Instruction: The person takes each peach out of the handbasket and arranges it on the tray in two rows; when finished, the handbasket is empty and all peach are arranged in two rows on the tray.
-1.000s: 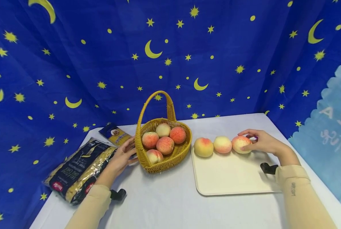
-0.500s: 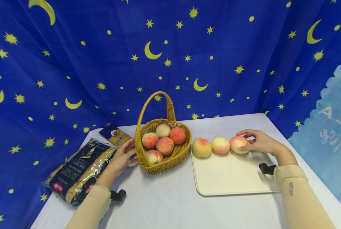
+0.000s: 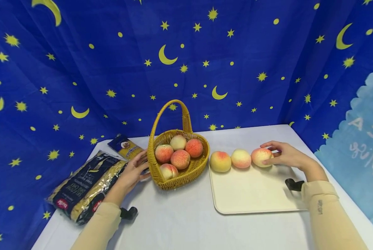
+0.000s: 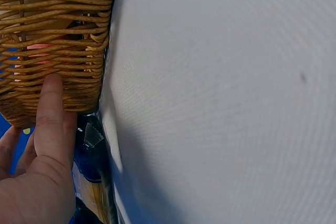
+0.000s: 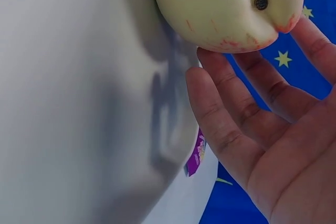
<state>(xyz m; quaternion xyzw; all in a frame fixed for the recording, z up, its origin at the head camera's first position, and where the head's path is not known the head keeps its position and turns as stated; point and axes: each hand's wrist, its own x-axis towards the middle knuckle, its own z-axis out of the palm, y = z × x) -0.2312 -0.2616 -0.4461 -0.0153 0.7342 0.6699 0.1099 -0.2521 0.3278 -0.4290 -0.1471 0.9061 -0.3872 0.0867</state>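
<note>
My left hand (image 3: 135,171) rests its extended fingers against the left side of a yellow wicker basket (image 3: 183,178); in the left wrist view a fingertip touches the weave (image 4: 58,30). Several red and pale peaches lie in the basket. My right hand (image 3: 288,155) has thumb and index finger about a pale, red-speckled peach (image 3: 260,157), the rightmost of three in a row along the far edge of a cream tray (image 3: 255,194). The middle peach (image 3: 241,158) is pale pink, the left peach (image 3: 220,161) yellow. In the right wrist view the other fingers stand spread below the held peach (image 5: 220,9).
A dark bag of pasta (image 3: 86,187) lies left of my left forearm, with a blue-and-yellow packet (image 3: 126,146) behind it. The white table (image 3: 173,222) backs onto a blue star-patterned curtain (image 3: 136,69). The basket's tall handle (image 3: 155,125) arches up.
The three peaches have shifted slightly left along the tray. My right hand moved left with them, then a touch back right. My left hand stays at the basket.
</note>
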